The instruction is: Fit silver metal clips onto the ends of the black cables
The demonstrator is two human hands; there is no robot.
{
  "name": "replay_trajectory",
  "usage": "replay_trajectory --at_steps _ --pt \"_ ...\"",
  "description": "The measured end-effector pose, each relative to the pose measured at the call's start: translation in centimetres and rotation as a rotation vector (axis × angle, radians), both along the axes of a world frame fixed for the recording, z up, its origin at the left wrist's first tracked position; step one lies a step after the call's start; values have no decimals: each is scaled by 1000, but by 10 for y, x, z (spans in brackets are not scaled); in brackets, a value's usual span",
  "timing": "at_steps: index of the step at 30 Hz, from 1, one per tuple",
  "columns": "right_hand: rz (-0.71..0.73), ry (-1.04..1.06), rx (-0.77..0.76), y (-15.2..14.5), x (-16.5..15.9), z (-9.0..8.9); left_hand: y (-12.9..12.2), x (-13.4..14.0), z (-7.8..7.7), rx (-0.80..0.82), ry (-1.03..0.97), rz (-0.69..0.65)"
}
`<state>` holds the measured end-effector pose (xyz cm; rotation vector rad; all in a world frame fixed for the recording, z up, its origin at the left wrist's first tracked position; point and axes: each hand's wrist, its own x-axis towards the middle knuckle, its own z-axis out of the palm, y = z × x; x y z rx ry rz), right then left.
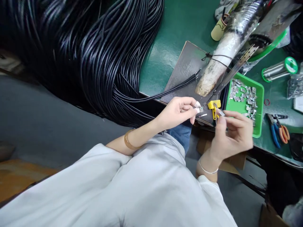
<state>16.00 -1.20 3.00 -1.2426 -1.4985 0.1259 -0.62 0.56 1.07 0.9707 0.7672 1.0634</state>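
Observation:
My left hand pinches the end of a thin cable, with a short green-and-pale tip showing at the fingertips. Its fingers cover most of the held part. My right hand holds a small silvery metal connector between thumb and forefinger. Between the two hands, a yellow clamp stands at the edge of a dark board. Several black cables lie across that board with their stripped ends near a pale, wrapped pipe.
A large bundle of black cables hangs over the green table. To the right are a green tray of small metal connectors, a solder spool, blue-handled pliers and orange-handled scissors. A metal strip slants beside the pipe.

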Motion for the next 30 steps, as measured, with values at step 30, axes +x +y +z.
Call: replay_trajectory --at_steps 30 --pt "295 17 -252 1 8 -13 -6 0 4 327 418 -37"
